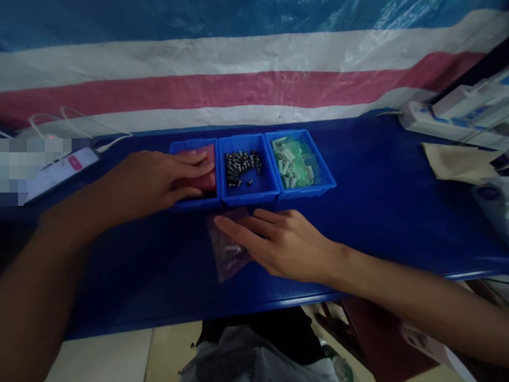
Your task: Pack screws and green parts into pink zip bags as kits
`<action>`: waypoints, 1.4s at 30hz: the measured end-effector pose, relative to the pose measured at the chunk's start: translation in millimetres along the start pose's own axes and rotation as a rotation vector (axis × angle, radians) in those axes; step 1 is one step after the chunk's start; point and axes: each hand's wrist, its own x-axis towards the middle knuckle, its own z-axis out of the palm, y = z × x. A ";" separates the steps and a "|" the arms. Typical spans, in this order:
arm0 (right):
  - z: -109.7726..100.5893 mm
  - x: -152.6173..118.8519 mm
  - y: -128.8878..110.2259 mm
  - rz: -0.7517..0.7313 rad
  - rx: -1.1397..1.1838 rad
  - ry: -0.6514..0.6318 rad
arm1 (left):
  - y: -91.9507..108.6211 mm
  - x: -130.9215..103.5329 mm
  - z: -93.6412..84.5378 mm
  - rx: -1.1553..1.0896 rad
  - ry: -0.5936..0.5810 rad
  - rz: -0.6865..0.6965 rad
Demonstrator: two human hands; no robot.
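crossing bin rim (204, 202), left hand (161, 178) lies uncurled, right hand (287, 245) touching bag (228, 253), grip unclear.

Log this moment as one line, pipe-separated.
left hand: on red packet, left blue bin | right hand: on pinkish bag, blue table | middle bin: dark screws | right bin: green packets

Transparent pink-tinted bag (227, 257), small pale parts visible through its film, lying askew on the bench (151, 281) near its front edge. Red plastic packaging (205, 182), partly covered, inside the leftmost blue tray (199, 203), beside its right wall.
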 end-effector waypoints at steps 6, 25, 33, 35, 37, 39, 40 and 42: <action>-14.2 -1.6 2.9 0.156 0.460 0.358 | 25.8 -12.2 0.5 -0.555 0.326 0.082; -36.9 5.1 10.3 0.443 0.634 0.856 | 68.8 -9.9 4.5 -1.140 0.586 -0.256; -55.4 -2.1 19.2 0.504 0.584 0.764 | 71.7 -10.3 13.6 -1.084 0.686 -0.262; -56.9 -2.3 22.2 0.512 0.663 0.652 | 67.0 -11.7 15.2 -1.058 0.680 -0.295; -56.6 -0.6 24.1 0.509 0.741 0.585 | 62.9 -10.7 15.8 -1.058 0.678 -0.244; -55.2 1.5 25.4 0.528 0.807 0.571 | 60.9 -8.1 15.7 -1.081 0.679 -0.221; -54.4 2.2 26.0 0.537 0.841 0.572 | 61.0 -6.9 15.3 -1.097 0.681 -0.237; -52.9 2.6 27.5 0.552 0.899 0.588 | 63.2 -5.3 14.1 -1.137 0.690 -0.271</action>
